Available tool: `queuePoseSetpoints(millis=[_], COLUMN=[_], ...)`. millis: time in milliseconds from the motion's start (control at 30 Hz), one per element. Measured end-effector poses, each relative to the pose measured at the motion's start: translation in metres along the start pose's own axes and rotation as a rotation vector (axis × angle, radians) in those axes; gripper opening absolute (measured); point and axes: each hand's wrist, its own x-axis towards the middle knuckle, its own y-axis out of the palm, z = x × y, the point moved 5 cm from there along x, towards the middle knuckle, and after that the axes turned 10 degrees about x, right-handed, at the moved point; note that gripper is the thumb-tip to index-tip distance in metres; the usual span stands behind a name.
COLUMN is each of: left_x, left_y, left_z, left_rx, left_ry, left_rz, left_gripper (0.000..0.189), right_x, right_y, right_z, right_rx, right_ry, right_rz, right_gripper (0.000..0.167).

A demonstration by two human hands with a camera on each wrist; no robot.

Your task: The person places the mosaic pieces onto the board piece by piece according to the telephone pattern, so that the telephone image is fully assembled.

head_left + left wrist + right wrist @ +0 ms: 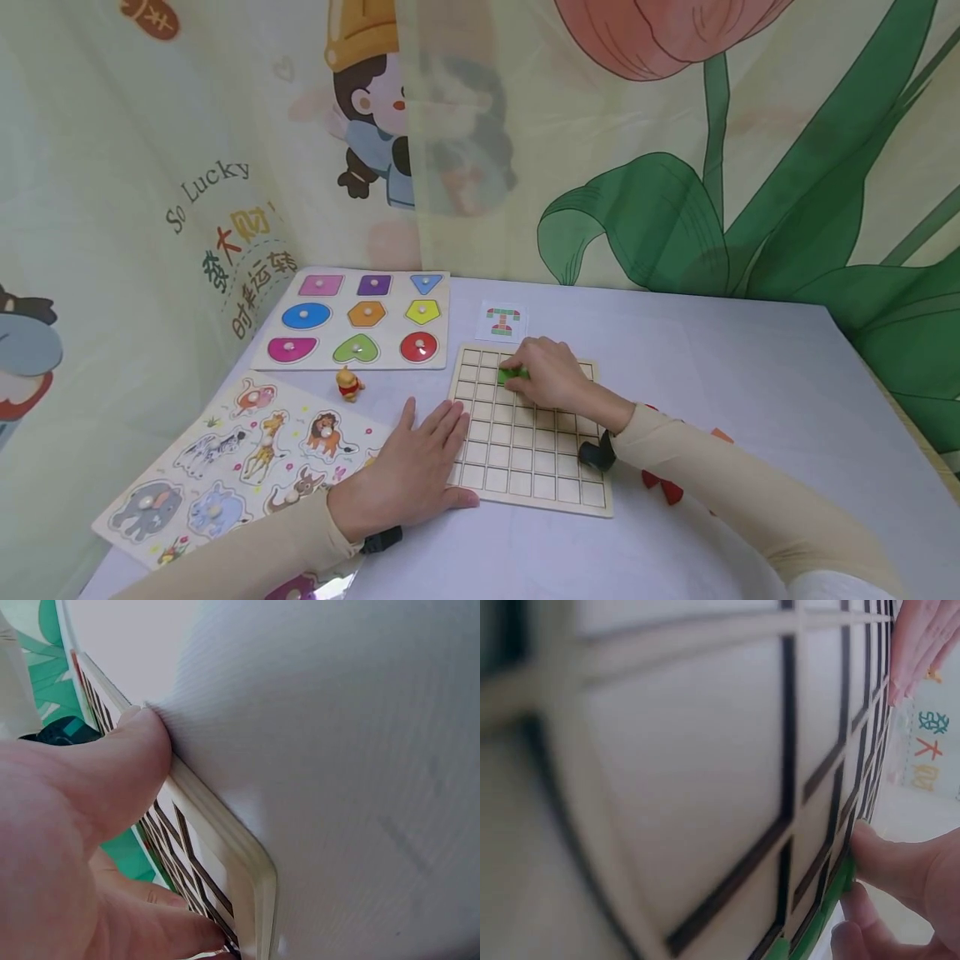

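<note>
1. While resting straight fingers of the left hand (416, 467) on the left edge of the grid board (517, 481), with the thumb at its near left corner, pinches a green piece (507, 377) between thumb and fingers of the right hand (551, 375)
2. Holds the green piece low at the farthest rows of the grid board, left of the middle; cannot tell whether seated fully in a cell
3. Has a pattern card (502, 322) with a red and green figure on the white worktop (660, 350), just beyond the far edge of the grid board
4. Shows red pieces (672, 492) right of the grid board, partly hidden by the right sleeve (735, 483)
5. Has a shape puzzle (390, 333) at far left, a small bear figure (348, 385) just in front, and an animal puzzle (296, 442) nearer, partly hidden behind the left sleeve (262, 542)
</note>
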Motion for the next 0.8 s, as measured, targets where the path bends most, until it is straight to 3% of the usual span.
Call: queuePoseSetpoints(millis=[300, 500, 800], left_x=[-0.001, -0.001, 0.0], left_y=[0.0, 0.001, 0.002], left_z=[0.0, 0.0, 0.0], left_rx=[-0.011, -0.013, -0.014], left_ry=[0.004, 0.007, 0.005], left_rz=[-0.018, -0.026, -0.018], left_gripper=[0.094, 0.094, 0.094], right_x=[0.002, 0.001, -0.011], right_y=[0.002, 0.003, -0.011], right_z=[-0.004, -0.005, -0.003], right_rx=[0.032, 0.027, 0.068], right_ry=[0.062, 0.049, 0.034], right_rz=[0.038, 0.048, -0.026], right_gripper=[0.03, 0.034, 0.044])
